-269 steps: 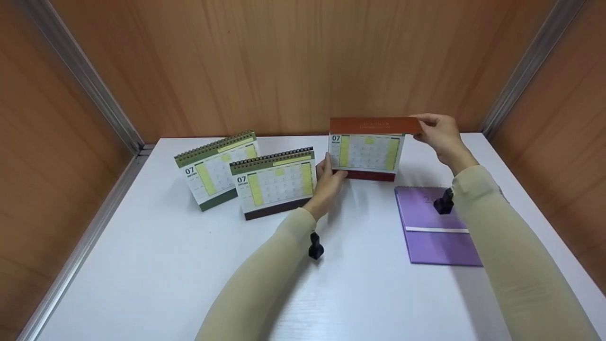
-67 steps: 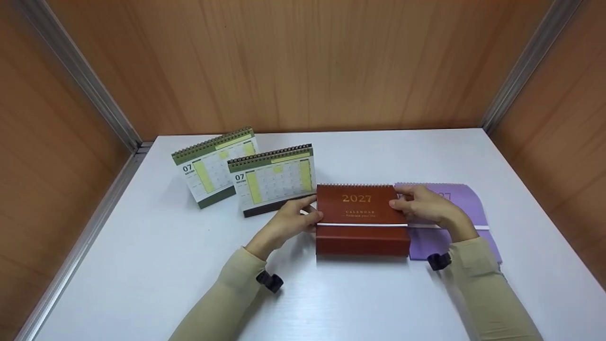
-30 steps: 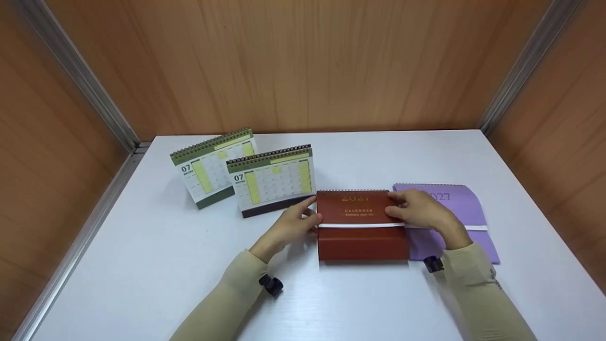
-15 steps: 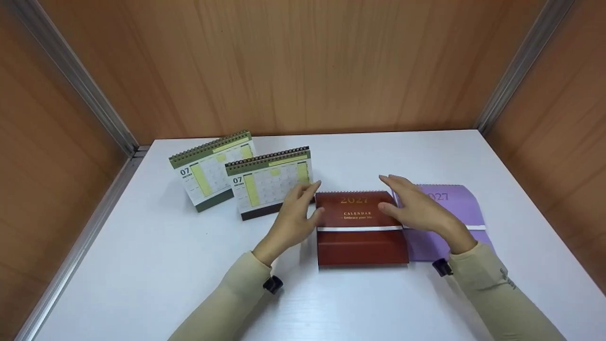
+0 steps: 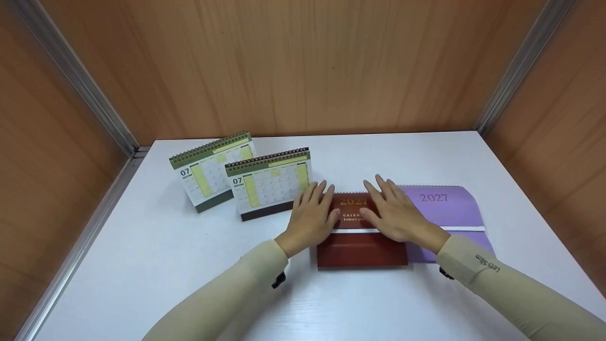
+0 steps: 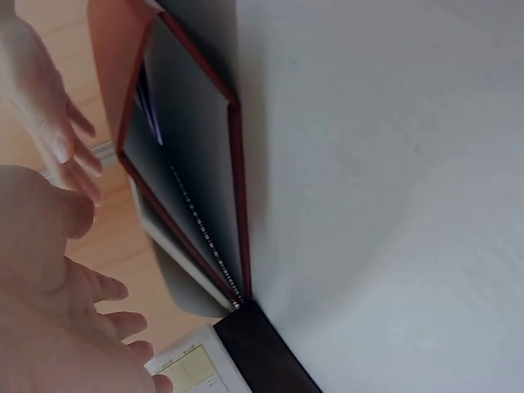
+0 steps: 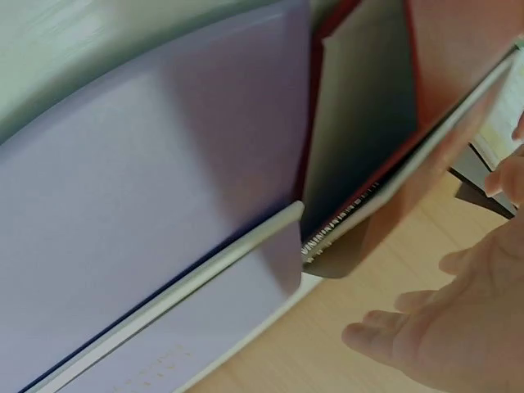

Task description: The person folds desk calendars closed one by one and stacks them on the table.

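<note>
My left hand [image 5: 311, 220], fingers straight and spread, hovers over the left part of a red-brown 2027 desk calendar [image 5: 362, 250]. Over its right part my right hand [image 5: 396, 218] is held the same way, palm down. Both wrist views show a gap between the palms and the cover. The calendar lies with its cover over the pages and a white band across the middle; in the left wrist view its folded stand [image 6: 239, 188] bulges, hollow inside. To the right, a purple 2027 calendar [image 5: 457, 208] lies flat, partly behind my right forearm.
Two green-topped desk calendars stand open on July at the left: the rear one [image 5: 213, 173] and the front one [image 5: 270, 184], whose right corner is close to my left fingertips. Wooden panels [image 5: 303, 66] enclose the white table [image 5: 142, 279] at the back and sides.
The red calendar, earlier upright with its cover pinched in my right hand, now lies in front with the cover down. Both hands have released its edges and moved inward over it.
</note>
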`<control>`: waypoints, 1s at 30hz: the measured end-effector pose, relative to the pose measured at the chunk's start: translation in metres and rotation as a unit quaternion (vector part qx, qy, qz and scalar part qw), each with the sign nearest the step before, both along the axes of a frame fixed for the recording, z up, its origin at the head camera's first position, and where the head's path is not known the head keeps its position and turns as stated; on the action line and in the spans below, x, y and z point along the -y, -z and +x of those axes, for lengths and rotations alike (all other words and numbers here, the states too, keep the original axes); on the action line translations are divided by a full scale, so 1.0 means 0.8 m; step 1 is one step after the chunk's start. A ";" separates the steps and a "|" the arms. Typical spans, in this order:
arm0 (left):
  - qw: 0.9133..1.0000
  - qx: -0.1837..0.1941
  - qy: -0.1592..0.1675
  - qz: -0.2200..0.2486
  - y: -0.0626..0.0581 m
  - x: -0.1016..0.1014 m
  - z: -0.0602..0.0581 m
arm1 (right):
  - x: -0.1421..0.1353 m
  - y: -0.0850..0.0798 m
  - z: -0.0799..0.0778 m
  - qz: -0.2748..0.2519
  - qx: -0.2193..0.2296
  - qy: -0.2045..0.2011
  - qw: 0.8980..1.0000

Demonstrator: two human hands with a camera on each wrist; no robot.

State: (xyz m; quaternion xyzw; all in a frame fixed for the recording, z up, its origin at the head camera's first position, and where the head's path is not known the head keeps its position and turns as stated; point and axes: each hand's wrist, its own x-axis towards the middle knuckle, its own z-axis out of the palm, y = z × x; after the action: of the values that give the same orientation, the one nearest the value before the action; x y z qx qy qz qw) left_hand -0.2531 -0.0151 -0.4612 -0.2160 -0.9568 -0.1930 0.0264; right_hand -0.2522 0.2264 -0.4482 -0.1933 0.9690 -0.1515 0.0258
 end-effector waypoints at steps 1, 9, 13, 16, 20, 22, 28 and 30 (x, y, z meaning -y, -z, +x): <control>1.000 0.005 -0.002 -0.009 0.003 -0.002 -0.001 | 0.001 0.001 -0.001 0.001 0.000 0.002 1.000; 0.997 0.040 -0.006 -0.068 0.021 -0.014 -0.007 | 0.006 0.014 -0.007 0.013 0.022 0.016 1.000; 0.994 0.065 -0.016 -0.082 0.027 -0.017 -0.008 | 0.005 0.028 -0.009 0.014 0.032 0.018 0.999; 0.992 0.090 -0.019 -0.084 0.031 -0.018 -0.008 | 0.004 0.038 -0.008 0.016 0.041 0.018 0.999; 0.989 0.117 -0.019 -0.086 0.035 -0.019 -0.007 | 0.005 0.044 -0.004 0.024 0.048 0.023 0.998; 0.988 0.123 -0.019 -0.089 0.035 -0.019 -0.006 | 0.006 0.044 -0.003 0.027 0.052 0.026 0.998; 0.986 0.136 -0.019 -0.092 0.037 -0.019 -0.005 | 0.008 0.043 0.001 0.027 0.065 0.028 0.997; 0.986 0.138 -0.017 -0.095 0.039 -0.019 -0.005 | 0.008 0.045 0.001 0.031 0.068 0.029 0.997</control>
State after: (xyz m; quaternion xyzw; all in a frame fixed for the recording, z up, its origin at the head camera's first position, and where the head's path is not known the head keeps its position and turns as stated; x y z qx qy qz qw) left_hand -0.2571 0.0003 -0.4920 -0.1721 -0.9688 -0.1288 -0.1236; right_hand -0.2513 0.2201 -0.4846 -0.1530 0.9745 -0.1348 0.0933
